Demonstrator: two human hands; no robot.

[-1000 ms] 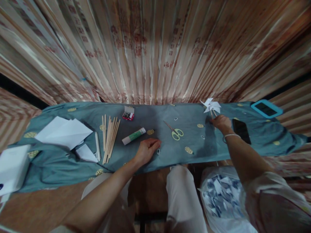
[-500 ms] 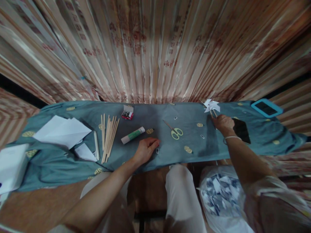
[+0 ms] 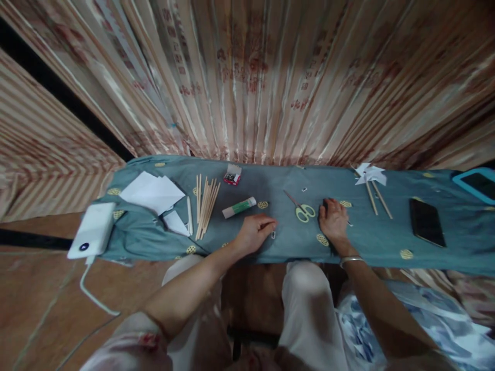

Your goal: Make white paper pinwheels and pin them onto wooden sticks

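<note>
My left hand (image 3: pixel 253 233) rests on the teal cloth with its fingers curled together and nothing visible in them. Just beyond it lies a glue stick (image 3: pixel 240 207) with a green label. My right hand (image 3: pixel 333 221) is palm down on the cloth, fingers apart, holding nothing. To its left are scissors (image 3: pixel 303 212) with light green handles. Two white paper pinwheels (image 3: pixel 370 174) on wooden sticks lie at the back right, apart from my hand. A small red box (image 3: pixel 232 175) holding tiny metallic pieces stands open behind the glue stick.
Several wooden sticks (image 3: pixel 207 208) lie left of the glue stick, beside a white pen-like stick (image 3: pixel 190 216) and white paper sheets (image 3: pixel 152 191). A white power bank (image 3: pixel 92 230) with a cable is at the left end. A black phone (image 3: pixel 427 221) and a blue-framed device (image 3: pixel 477 184) lie right.
My right hand has let go of the pinwheel sticks and moved left and nearer, toward the scissors. The pinwheels now lie on the cloth. My left hand stays curled; the view has shifted.
</note>
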